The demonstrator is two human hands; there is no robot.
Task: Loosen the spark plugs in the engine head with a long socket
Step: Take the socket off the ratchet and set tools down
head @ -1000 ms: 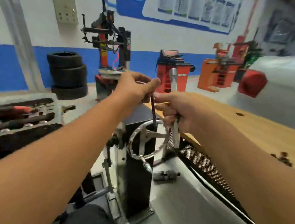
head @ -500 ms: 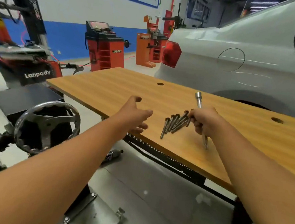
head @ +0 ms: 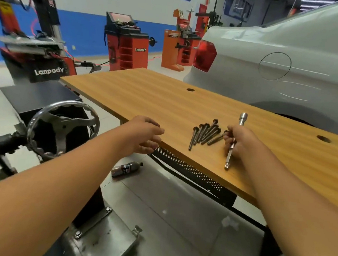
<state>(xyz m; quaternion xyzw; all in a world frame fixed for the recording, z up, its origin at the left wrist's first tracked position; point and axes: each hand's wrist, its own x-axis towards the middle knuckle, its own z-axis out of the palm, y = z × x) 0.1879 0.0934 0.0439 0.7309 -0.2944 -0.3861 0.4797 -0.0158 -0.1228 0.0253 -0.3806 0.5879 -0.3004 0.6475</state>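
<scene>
My right hand (head: 240,142) grips a long silver socket tool (head: 242,118) over the wooden table (head: 166,99); its shaft sticks out above and below my fist, the lower end near the table's front edge. Just left of that hand lies a row of several dark long bolts (head: 205,133), and the hand touches the rightmost one. My left hand (head: 144,135) hovers at the table's near edge with fingers loosely bent, holding nothing. The engine head is out of view.
A black stand with a chrome handwheel (head: 63,127) sits at the left. A small dark bottle (head: 126,169) lies on the floor under the table edge. A white car (head: 280,66) stands behind the table; red wheel-service machines (head: 126,43) line the far wall.
My view swung right from the stand and handwheel to the table. A dark bolt I held between both hands now lies with the others. My left hand has drawn back toward the table edge.
</scene>
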